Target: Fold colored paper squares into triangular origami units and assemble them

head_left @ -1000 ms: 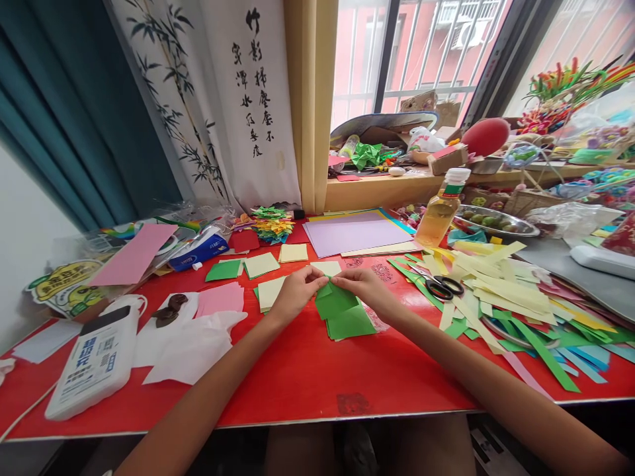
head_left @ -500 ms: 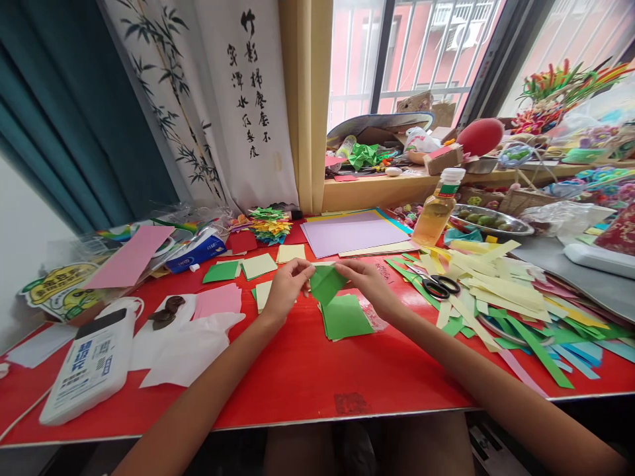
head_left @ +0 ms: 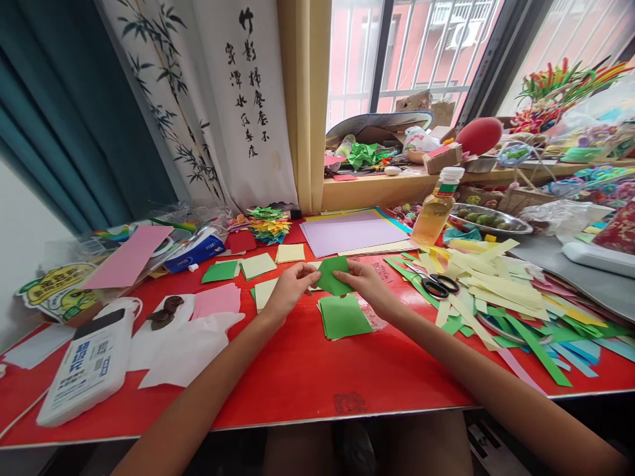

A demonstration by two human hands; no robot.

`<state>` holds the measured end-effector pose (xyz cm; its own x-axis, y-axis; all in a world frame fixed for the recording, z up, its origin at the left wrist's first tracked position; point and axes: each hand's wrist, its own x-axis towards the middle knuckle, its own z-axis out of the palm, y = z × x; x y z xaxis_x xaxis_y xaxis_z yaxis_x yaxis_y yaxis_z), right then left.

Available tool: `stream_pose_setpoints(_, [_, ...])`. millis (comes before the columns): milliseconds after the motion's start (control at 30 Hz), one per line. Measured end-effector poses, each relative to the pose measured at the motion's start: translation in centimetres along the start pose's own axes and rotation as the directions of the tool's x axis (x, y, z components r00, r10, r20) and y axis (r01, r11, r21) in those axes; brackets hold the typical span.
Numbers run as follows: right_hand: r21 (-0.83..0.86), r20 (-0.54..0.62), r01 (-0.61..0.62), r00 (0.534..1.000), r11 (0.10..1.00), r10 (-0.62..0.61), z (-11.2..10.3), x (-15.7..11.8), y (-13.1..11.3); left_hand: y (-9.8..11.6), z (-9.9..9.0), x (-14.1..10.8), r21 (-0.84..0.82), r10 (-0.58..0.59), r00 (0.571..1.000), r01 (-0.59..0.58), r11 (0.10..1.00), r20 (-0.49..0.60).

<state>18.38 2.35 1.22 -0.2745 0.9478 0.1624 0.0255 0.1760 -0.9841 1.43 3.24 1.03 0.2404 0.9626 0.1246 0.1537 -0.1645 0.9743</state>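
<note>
A small green paper piece [head_left: 333, 276] is held up between my two hands over the red table [head_left: 297, 390]. My left hand [head_left: 292, 285] pinches its left edge, fingers closed. On the other side, my right hand [head_left: 366, 283] grips the right edge, with the thumb on the paper's face. Just below lies a stack of green square sheets [head_left: 346, 317]. Pale yellow squares [head_left: 258, 265] and a green square [head_left: 221, 272] rest to the upper left of my hands.
Black-handled scissors [head_left: 440, 286] lie beside a heap of paper strips [head_left: 506, 287] at the right. Behind them stands a bottle [head_left: 436, 208]. Lilac sheets [head_left: 352, 233] lie at the back. Pink sheets [head_left: 217, 301] and a white device [head_left: 92, 363] are at the left.
The green paper has been turned and raised slightly, so more of its flat face shows. My right hand's thumb now lies across it. My left hand has shifted slightly to the right.
</note>
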Motion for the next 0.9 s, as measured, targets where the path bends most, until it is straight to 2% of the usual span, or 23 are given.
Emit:
stream_pose_setpoints(100, [-0.054, 0.002, -0.002, 1.0, 0.999, 0.003, -0.1, 0.0, 0.0, 0.1, 0.1, -0.1, 0.005, 0.012, 1.0, -0.012, 1.0, -0.002])
stream_pose_setpoints(233, [-0.11, -0.045, 0.126, 0.99, 0.986, -0.131, -0.1, 0.0, 0.4, 0.0, 0.2, -0.1, -0.032, 0.007, 1.0, -0.007, 0.999, 0.008])
stream_pose_setpoints(333, [-0.259, -0.064, 0.195, 0.974, 0.946, -0.218, -0.3, -0.1, 0.5, -0.1, 0.2, -0.1, -0.055, 0.022, 1.0, -0.021, 0.998, 0.018])
stream_pose_setpoints(433, [-0.507, -0.03, 0.265, 0.945, 0.82, -0.324, -0.5, -0.4, 0.4, 0.0, 0.1, -0.2, -0.057, 0.035, 0.999, -0.034, 0.998, 0.014])
stream_pose_setpoints(533, [-0.662, 0.078, 0.355, 0.909, 0.66, -0.41, -0.6, -0.5, 0.3, 0.2, 0.0, -0.3, -0.053, 0.044, 0.999, -0.044, 0.998, 0.011])
stream_pose_setpoints(600, [-0.665, 0.125, 0.402, 0.891, 0.63, -0.436, -0.6, -0.6, 0.1, 0.2, 0.0, -0.3, -0.047, 0.05, 0.999, -0.049, 0.998, 0.013])
stream_pose_setpoints(900, [-0.529, 0.18, 0.466, 0.879, 0.71, -0.443, -0.4, -0.9, -0.5, 0.3, -0.1, -0.2, -0.079, 0.073, 0.997, -0.074, 0.994, -0.017])
